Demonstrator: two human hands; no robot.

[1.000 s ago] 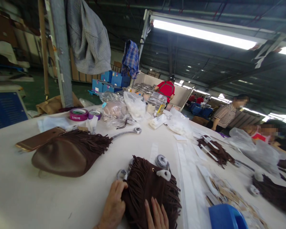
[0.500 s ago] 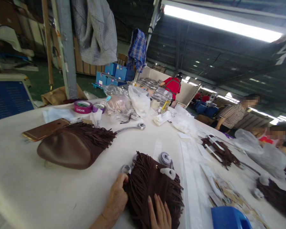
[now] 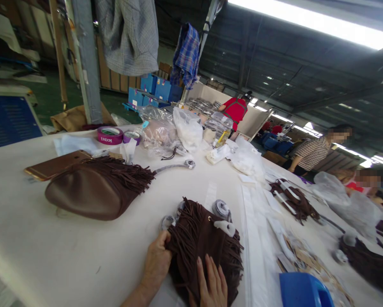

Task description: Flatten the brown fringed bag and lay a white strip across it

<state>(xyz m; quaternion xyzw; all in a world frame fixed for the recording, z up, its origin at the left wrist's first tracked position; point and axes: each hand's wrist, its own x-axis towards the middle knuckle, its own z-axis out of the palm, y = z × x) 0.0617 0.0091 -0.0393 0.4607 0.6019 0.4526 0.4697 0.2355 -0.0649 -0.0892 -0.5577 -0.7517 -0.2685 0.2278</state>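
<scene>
In front of me lies a dark brown fringed handbag [image 3: 196,238] on the white table [image 3: 92,260]. My left hand [image 3: 158,258] is closed on the bag's left edge, thumb on top among the fringe. Flat on the bag's front rests my right hand [image 3: 212,281], fingers stretched out and slightly apart. Rolled, wrapped straps [image 3: 221,209] stick out at the bag's upper edge, and a white wrapped piece [image 3: 225,228] sits near a gold eyelet. A second brown fringed bag [image 3: 85,192] lies on its side to the left, its smooth base towards me.
A phone [image 3: 55,165] and purple tape rolls [image 3: 110,135] lie at the back left. Clear plastic bags [image 3: 157,134] are heaped at the back. More fringed bags [image 3: 290,202] and a blue plastic object [image 3: 304,290] are on the right. A person in stripes [image 3: 312,151] stands beyond.
The view has shifted slightly. Both hands keep nearly the same places on the handbag, the left still gripping its edge and the right still flat.
</scene>
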